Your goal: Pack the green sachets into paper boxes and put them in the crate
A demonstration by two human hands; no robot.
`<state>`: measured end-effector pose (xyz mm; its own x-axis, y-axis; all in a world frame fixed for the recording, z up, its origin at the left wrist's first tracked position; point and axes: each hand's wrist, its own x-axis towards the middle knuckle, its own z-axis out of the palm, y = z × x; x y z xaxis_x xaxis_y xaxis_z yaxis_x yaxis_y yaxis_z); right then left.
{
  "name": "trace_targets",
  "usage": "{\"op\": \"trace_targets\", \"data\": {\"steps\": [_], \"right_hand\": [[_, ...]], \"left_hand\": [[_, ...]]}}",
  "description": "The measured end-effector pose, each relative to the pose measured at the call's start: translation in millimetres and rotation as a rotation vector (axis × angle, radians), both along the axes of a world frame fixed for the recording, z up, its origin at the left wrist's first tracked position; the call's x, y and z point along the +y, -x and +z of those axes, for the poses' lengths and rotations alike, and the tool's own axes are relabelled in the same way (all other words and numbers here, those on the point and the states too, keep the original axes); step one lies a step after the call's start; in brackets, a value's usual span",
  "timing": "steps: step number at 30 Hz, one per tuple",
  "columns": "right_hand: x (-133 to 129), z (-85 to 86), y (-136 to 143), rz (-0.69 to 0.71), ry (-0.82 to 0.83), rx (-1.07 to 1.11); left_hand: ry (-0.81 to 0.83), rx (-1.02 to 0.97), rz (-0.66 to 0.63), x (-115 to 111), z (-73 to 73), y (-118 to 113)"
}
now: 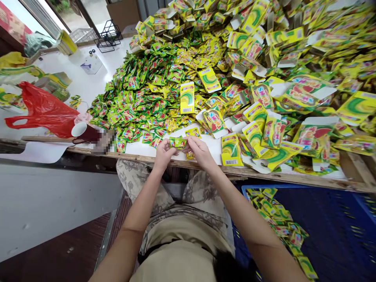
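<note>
Just above the table's front edge, my left hand (164, 154) and my right hand (199, 150) both pinch a small green candy packet (178, 143), one at each end. The packet has a red picture on it and lies level between my fingertips. Behind it spreads a big heap of similar green and yellow packets (138, 102). Flat yellow-green printed boxes (231, 149) lie to the right of my right hand, some with white flaps open. One yellow box (187, 98) rests on the heap straight ahead.
A red plastic bag (44, 111) and a dark mug (85, 132) with a white inside stand at the left. A black wire rack (108, 36) is at the back. Below the table on the right, a blue crate (329, 227) holds several filled yellow boxes (276, 211).
</note>
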<state>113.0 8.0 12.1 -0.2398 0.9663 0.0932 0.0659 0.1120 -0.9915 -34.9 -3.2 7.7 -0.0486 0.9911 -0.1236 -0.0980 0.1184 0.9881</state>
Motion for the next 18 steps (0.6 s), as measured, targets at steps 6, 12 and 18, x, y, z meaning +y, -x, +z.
{"op": "trace_targets", "data": {"steps": [6,12,18], "right_hand": [[-2,-2.0,-1,-0.097,-0.04,-0.234],[5,-20.2,-11,0.017,0.081,-0.104],[0,-20.2,-27,0.002,0.144,0.007]], "left_hand": [[-0.055,0.102,-0.176,-3,6.5,-3],[0.082,0.01,-0.248,-1,1.8,-7],[0.053,0.075,-0.3,9,1.4,-11]]}}
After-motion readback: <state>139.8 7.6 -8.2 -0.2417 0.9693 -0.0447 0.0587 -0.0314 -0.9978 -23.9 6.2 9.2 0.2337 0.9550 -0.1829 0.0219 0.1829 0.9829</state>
